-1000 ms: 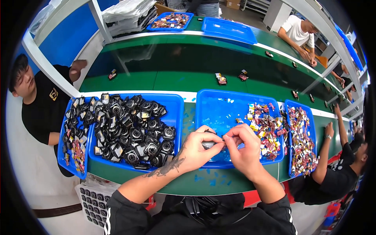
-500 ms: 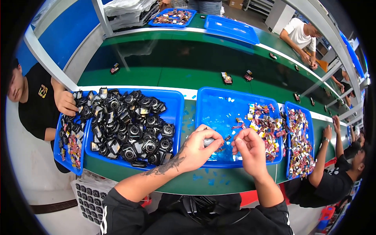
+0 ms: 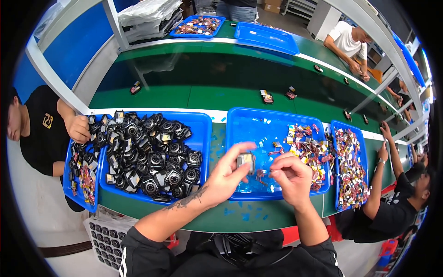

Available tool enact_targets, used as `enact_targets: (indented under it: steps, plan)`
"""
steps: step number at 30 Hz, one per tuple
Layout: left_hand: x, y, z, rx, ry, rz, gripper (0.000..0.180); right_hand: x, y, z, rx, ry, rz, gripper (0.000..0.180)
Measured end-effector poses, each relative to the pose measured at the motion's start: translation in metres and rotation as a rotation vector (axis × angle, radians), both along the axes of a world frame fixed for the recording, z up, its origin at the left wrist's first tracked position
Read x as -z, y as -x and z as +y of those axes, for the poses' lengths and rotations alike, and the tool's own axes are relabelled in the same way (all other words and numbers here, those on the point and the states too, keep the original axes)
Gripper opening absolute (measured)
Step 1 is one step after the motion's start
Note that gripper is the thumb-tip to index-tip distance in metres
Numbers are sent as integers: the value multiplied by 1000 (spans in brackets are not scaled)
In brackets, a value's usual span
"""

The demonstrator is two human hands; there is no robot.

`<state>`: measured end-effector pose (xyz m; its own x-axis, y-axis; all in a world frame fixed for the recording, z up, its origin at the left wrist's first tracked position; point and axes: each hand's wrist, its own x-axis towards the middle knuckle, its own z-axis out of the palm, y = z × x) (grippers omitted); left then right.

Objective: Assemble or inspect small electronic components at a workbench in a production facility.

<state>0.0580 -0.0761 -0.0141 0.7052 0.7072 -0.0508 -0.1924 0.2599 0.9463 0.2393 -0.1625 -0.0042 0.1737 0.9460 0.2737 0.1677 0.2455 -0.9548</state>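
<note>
My left hand [image 3: 220,181] holds a small dark watch case [image 3: 246,160] with a pale yellowish inner face, between thumb and fingers. Beside it on the right, my right hand [image 3: 295,181] is closed in a pinch; whatever its fingertips hold is too small to make out. Both hands are above the near part of a blue tray [image 3: 229,138], which has blue film scraps on its bottom and a heap of small red, yellow and white electronic parts [image 3: 308,145] at its right side. A little reddish part [image 3: 261,174] shows between my hands.
Left of me, a blue tray [image 3: 206,138] is heaped with black watch cases [image 3: 154,159]. Narrower trays of parts flank both sides [image 3: 350,166]. Beyond runs a green conveyor [image 3: 207,94] carrying a few assemblies [image 3: 266,96]. A co-worker's hand [image 3: 79,129] reaches in at far left; others sit right.
My left hand has turned and opened somewhat, bringing the watch case's pale face into view. My right hand stays pinched nearby. The view has shifted slightly.
</note>
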Motion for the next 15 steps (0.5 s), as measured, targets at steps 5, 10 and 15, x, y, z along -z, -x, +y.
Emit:
enact_targets:
  steps: [5, 10, 15]
  plan:
    - [14, -1, 4, -141, 76, -154, 46, -17, 10, -4, 100, 136, -165, 18]
    - [6, -1, -4, -91, 95, -158, 41, -26, 29, 8, 84, 88, -312, 16]
    - [6, 3, -6, -10, 27, -162, 42, -25, 37, 12, 214, 92, -314, 8]
